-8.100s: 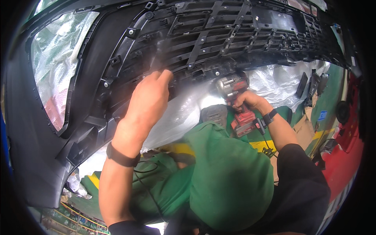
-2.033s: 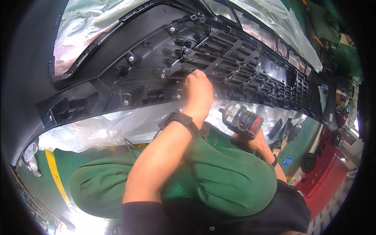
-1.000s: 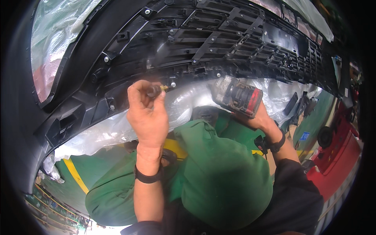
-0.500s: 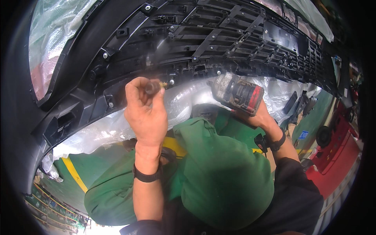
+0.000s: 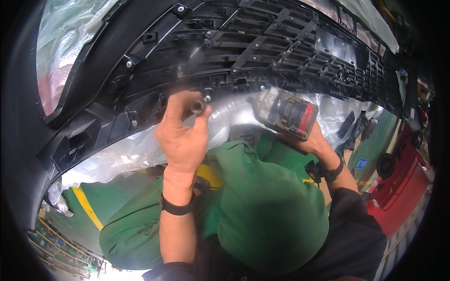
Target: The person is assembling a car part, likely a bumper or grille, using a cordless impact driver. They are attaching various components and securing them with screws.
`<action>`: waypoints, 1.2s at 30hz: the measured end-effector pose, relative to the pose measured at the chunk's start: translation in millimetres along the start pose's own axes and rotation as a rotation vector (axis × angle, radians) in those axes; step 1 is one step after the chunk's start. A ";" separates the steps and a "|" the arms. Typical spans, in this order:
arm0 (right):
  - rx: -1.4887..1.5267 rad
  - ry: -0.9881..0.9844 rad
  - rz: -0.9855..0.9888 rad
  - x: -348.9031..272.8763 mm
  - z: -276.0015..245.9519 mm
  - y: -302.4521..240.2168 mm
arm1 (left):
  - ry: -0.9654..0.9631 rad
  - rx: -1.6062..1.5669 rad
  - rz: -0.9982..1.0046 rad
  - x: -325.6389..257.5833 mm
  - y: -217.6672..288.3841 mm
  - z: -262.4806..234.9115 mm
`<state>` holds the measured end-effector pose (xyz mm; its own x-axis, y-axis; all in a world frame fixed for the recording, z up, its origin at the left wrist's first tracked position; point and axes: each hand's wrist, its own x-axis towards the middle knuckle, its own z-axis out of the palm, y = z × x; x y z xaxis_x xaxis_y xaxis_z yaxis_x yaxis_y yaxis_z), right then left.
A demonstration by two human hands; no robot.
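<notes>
Between the thumb and fingers of my left hand (image 5: 183,138) is a short dark round piece (image 5: 198,107), its ring-like end showing; its exact kind cannot be made out. It is by a silvery screw head (image 5: 207,98) at the lower edge of a large black plastic bumper (image 5: 101,96); whether they touch is unclear. My right hand (image 5: 317,139) is closed round the grip of a worn grey, black and red cordless driver (image 5: 286,112). The driver's front end points left, near the bumper's lower edge, and its tip is hard to see. Several more screw heads dot the bumper's lattice.
Clear plastic wrap (image 5: 126,154) lies beneath the bumper edge. Loose black brackets (image 5: 358,124) rest on the wrap at the right. Beyond them is a red panel (image 5: 398,192) on the green floor (image 5: 122,192), which has yellow lines. My knees in green trousers are close below.
My left hand has moved slightly right and turned, so the round piece now shows its ring-like end and its brassy tip no longer shows. My right hand and the driver have barely shifted.
</notes>
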<state>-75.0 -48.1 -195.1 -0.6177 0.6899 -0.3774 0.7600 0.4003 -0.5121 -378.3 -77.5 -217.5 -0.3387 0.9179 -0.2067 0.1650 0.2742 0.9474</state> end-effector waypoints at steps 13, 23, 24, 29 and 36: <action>0.281 -0.101 -0.033 62.4 -100.2 -82.5 | -0.141 -0.264 -0.069 0.0 -14.5 0.8; -0.040 -0.172 0.091 75.8 -106.0 -115.7 | -0.160 -0.218 0.013 0.0 -26.1 4.4; -0.074 -0.178 0.089 77.1 -106.8 -118.0 | -0.159 -0.220 0.015 0.1 -26.9 3.8; -0.267 -0.272 0.056 94.8 -119.8 -134.0 | -0.158 -0.267 -0.006 0.8 -28.1 0.7; -0.564 -0.463 0.003 124.2 -139.3 -163.5 | -0.188 -0.251 0.014 -1.9 -24.3 -0.1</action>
<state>-247.9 56.2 -50.8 -0.5430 0.4158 -0.7296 0.6730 0.7351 -0.0820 -381.8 -85.9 -240.1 -0.1569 0.9644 -0.2127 -0.0734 0.2034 0.9763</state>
